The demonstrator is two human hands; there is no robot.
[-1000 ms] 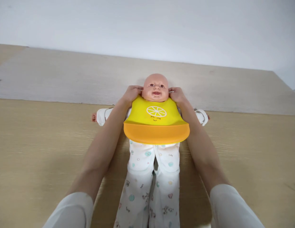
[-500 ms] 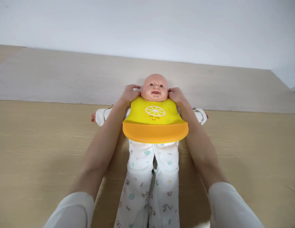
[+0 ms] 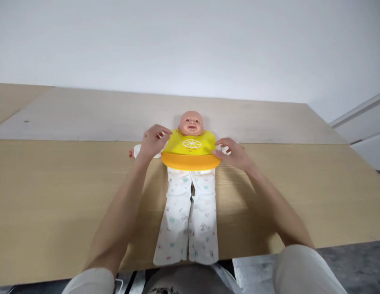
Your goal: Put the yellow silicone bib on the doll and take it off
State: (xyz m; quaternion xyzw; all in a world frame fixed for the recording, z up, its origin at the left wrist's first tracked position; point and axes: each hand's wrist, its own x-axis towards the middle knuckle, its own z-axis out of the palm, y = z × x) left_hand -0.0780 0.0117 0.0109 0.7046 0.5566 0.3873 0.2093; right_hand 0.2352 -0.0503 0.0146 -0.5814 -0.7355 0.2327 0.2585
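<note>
A baby doll (image 3: 191, 122) in white patterned pyjamas (image 3: 188, 220) lies on its back on the wooden table (image 3: 55, 183), head away from me. A yellow bib (image 3: 190, 150) with an orange catch pocket and a lemon print covers its chest. My left hand (image 3: 153, 141) hovers over the doll's outstretched arm at the bib's left edge, fingers loosely curled and holding nothing. My right hand (image 3: 231, 152) is beside the bib's right edge, fingers apart, fingertips close to the orange pocket.
A paler wooden board (image 3: 86, 114) runs along the back of the table against a white wall. White panelling (image 3: 361, 126) stands at the far right. The table's near edge is just in front of me, with grey floor (image 3: 349, 261) below right.
Both hands have left the doll's neck and drawn back to the bib's sides. The view has pulled back, so the doll looks smaller and the table's near edge shows.
</note>
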